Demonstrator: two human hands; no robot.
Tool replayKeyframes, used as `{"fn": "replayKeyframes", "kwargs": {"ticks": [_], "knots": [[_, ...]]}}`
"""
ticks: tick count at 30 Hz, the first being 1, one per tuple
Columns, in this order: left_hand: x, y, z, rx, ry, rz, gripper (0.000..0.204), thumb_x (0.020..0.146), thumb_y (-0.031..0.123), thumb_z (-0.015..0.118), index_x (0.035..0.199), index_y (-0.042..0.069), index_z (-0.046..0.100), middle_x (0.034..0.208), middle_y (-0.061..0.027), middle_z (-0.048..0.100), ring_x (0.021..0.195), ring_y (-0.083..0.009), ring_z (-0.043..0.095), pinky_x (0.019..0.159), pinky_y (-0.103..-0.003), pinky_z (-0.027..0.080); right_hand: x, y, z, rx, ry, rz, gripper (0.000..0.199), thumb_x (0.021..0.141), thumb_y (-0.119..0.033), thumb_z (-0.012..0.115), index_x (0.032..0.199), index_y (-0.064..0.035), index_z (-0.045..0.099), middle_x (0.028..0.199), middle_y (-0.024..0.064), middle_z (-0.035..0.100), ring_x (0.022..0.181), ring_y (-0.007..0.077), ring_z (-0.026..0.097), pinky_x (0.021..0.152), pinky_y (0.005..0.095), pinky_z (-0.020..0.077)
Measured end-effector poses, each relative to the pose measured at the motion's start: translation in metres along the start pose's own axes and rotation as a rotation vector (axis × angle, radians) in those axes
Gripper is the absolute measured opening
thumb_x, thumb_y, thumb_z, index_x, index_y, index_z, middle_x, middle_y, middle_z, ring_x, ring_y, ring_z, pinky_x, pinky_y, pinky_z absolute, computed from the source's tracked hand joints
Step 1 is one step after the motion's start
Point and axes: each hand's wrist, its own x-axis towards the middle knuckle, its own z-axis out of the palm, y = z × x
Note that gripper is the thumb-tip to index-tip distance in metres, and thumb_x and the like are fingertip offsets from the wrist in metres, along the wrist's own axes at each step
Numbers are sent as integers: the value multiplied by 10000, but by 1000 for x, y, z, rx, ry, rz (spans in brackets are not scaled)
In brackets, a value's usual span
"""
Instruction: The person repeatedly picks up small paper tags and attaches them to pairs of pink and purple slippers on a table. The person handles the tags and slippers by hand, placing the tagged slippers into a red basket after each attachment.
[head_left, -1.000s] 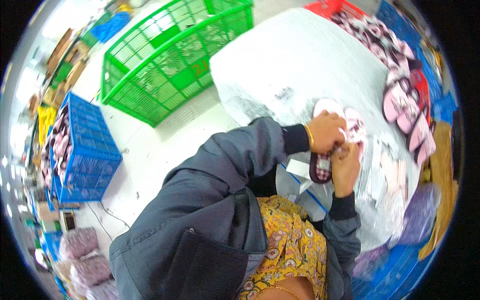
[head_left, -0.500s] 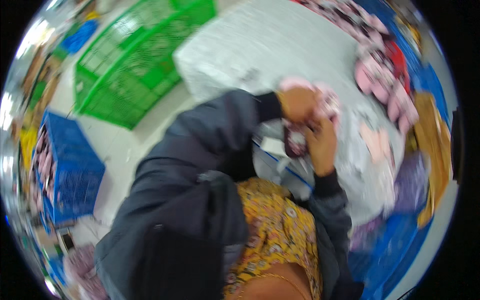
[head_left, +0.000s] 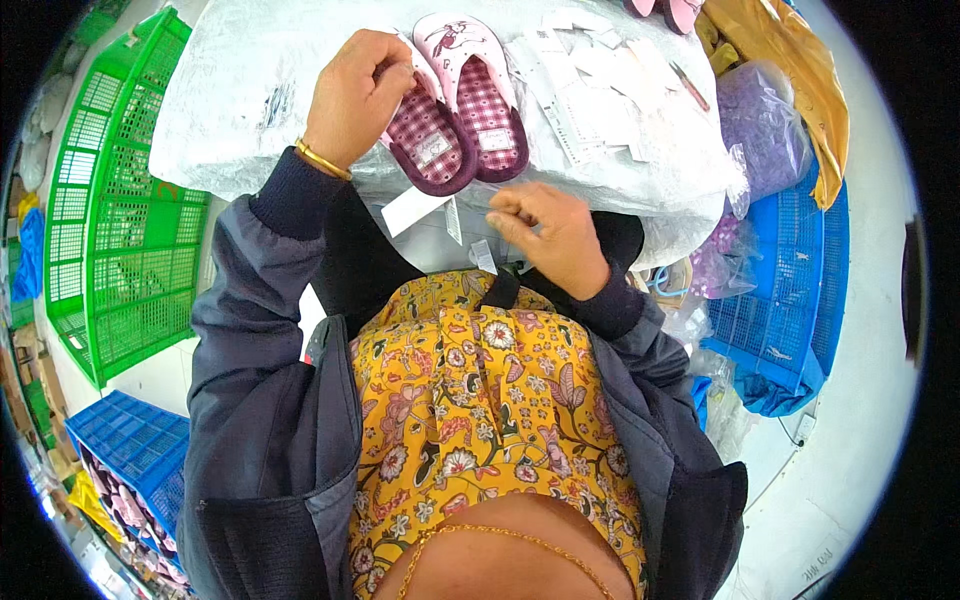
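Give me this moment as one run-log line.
Left hand: curled at left slipper | Right hand: near heel of right slipper, not touching | Both slippers: side by side on white-covered table | Labels: loose, right of slippers

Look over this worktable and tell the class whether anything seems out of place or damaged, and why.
The loose white papers right of the pink slippers look untidy, overlapping at different angles. One white card juts past the near edge of the table. I see no obvious damage.
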Motion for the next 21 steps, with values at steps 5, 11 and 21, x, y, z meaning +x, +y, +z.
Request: {"fn": "replayKeyframes", "kwargs": {"ticks": [5, 11, 21], "knots": [[6, -7, 7, -376, -31, -331, 151, 968, 97, 481, 1002, 39, 616, 784, -23, 661, 663, -49, 554, 633, -182, 440, -3, 15, 28, -326, 235, -289, 367, 741, -242, 771, 1041, -58, 665, 994, 78, 674, 871, 287, 621, 776, 386, 489], [6, -12, 10, -490, -28, -411, 135, 968, 115, 506, 983, 43, 619, 807, -22, 663, 670, -35, 550, 607, -173, 413, 7, 26, 47, -510, 310, -214, 267, 740, -207, 750, 966, -85, 679, 858, 78, 642, 758, 279, 593, 713, 383, 454], [4, -14, 12, -301, -134, -272, 94, 938, 79, 554, 979, 20, 615, 852, -14, 625, 759, -77, 577, 710, -213, 471, 10, 18, -36, 119, -115, 61, 110, 802, -108, 675, 874, -27, 662, 814, 65, 615, 727, 158, 582, 690, 294, 475]]}}
